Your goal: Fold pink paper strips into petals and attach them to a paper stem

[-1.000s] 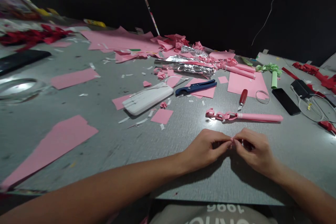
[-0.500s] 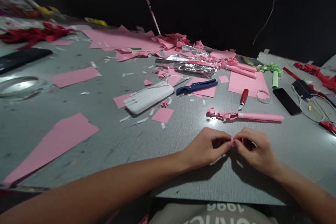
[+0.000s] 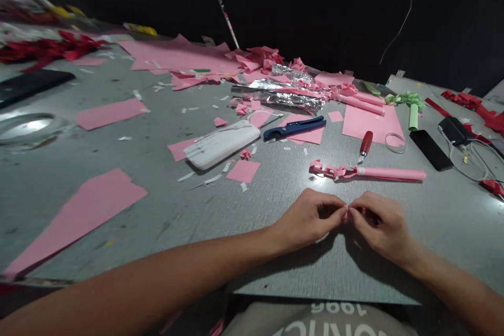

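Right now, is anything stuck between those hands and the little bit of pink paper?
Nothing that I can see. The left hand and right hand both pinch the little bit of pink paper directly. The rolled pink stick and the red-handled tool lie farther off, beyond the hands.

Craft workspace: grey tabletop [image 3: 165, 241], pink paper scraps [image 3: 244, 171], red-handled cutter [image 3: 366, 144].

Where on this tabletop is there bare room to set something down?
Two patches look free: one between the large angular pink sheet and the left hand, below the white paper scraps; another right of the right hand, below the pink paper tube and right-side black phone. Crowding is worst at the back middle, where foil strips and crumpled pink paper pile up.
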